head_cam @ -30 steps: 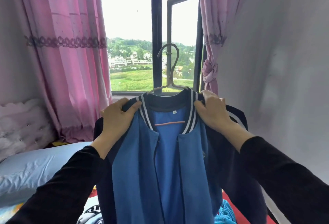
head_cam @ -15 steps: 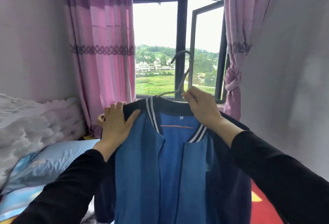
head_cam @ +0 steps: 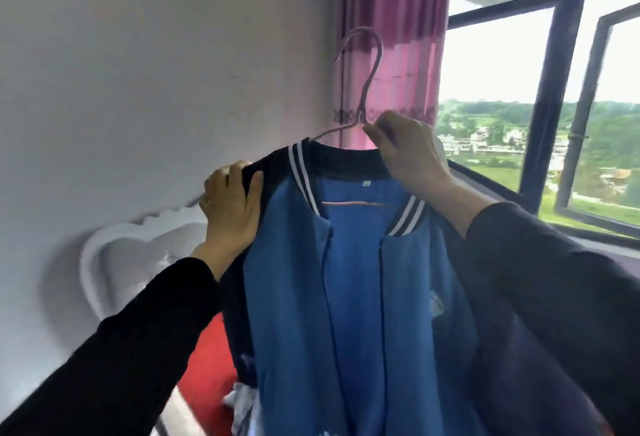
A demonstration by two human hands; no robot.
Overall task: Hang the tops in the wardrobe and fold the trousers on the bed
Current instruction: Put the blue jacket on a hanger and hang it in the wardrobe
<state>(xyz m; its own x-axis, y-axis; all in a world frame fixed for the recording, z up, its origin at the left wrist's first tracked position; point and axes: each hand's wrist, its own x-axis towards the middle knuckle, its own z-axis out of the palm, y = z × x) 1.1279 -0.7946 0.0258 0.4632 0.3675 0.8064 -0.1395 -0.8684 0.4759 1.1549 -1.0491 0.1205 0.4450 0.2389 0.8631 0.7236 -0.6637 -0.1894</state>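
Behind everything, past the fingertips, stand a pale wall (head_cam: 156, 71), a dark-framed window (head_cam: 547, 89) and a pink curtain (head_cam: 398, 19). Below the left hand's knuckles are a white headboard (head_cam: 138, 252) and red bedding (head_cam: 207, 366).

The blue jacket (head_cam: 346, 297) hangs in the air between both hands, front open, collar level with the fingers, already seated on a wire hanger (head_cam: 361, 113) whose hook rises above the right fingertips.

The left hand (head_cam: 232, 207) grips the jacket's dark shoulder, fingers (head_cam: 239, 172) curled over the top and thumb on the front. The right hand (head_cam: 408, 155) pinches the hanger wire just beside the neck of the hook.

By my reading, this top is dressed on its hanger but not yet hung. No wardrobe is in view, so carrying it there remains. No trousers can be made out, so the folding appears still to do.
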